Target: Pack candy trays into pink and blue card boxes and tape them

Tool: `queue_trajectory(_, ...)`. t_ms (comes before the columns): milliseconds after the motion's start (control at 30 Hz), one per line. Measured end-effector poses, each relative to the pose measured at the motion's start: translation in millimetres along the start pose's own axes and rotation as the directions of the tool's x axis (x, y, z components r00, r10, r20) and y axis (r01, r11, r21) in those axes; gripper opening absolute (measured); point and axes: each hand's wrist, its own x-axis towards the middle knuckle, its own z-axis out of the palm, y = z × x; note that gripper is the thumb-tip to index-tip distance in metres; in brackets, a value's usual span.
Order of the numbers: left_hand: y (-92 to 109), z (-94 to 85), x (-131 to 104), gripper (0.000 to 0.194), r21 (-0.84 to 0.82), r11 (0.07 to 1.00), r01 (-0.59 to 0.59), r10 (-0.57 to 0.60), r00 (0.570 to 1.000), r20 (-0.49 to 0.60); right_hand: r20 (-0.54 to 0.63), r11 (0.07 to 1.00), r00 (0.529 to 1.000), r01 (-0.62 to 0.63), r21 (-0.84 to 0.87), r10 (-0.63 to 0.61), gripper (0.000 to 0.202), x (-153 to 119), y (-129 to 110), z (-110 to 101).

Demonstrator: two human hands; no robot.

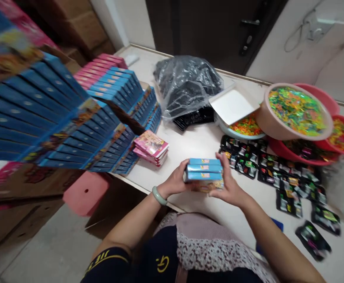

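Near the table's front edge, a small stack of blue boxes (204, 169) is held between both hands. My left hand (178, 179) presses its left side, with a pale green bangle on the wrist. Around the right side are the fingers and thumb of my right hand (227, 184). The blue sides of the boxes face up, and a patterned face shows below them. Just left of the hands lies a short pile of pink boxes (152, 146). Tall rows of stacked blue boxes (71, 145) rise farther left.
Black packets (245, 155) lie across the right of the white table (184, 141). Behind them stand a tub of colourful small pieces (296, 112), red basins and a white tray (233, 106). A clear bag of black items (189, 84) sits at the back. A pink stool (85, 192) stands lower left.
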Motion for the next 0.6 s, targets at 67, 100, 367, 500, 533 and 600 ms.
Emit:
queue_trajectory(67,7.4,-17.1,1.5,0.081,0.063,0.996,-0.066,0.064,0.997,0.038,0.086,0.979,0.986,0.151,-0.138,-0.141,0.109,20.4,-17.8,-15.2)
queue_trajectory(100,10.9,-26.1,3.4,0.079,0.101,0.988,-0.116,0.111,0.992,0.058,0.150,0.951,0.968,0.228,-0.209,-0.200,0.101,32.4,-26.3,-19.8)
queue_trajectory(367,14.6,-114.2,16.6,0.082,0.412,0.888,-0.207,0.249,0.967,-0.051,0.264,0.746,0.839,0.544,-0.383,-0.476,0.099,134.9,-58.2,12.7)
queue_trajectory(500,8.2,-155.7,17.9,0.097,0.430,0.892,-0.139,0.239,0.953,-0.188,0.274,0.765,0.812,0.580,-0.281,-0.515,0.090,194.9,-68.2,4.2)
queue_trajectory(533,7.8,-164.1,19.3,0.098,0.441,0.892,-0.097,0.232,0.936,-0.264,0.248,0.786,0.826,0.560,-0.261,-0.506,0.086,214.9,-69.6,-4.2)
queue_trajectory(600,9.4,-178.6,25.3,0.092,0.491,0.871,-0.007,0.246,0.872,-0.423,0.144,0.853,0.886,0.463,-0.241,-0.440,0.081,263.1,-68.4,-24.5)
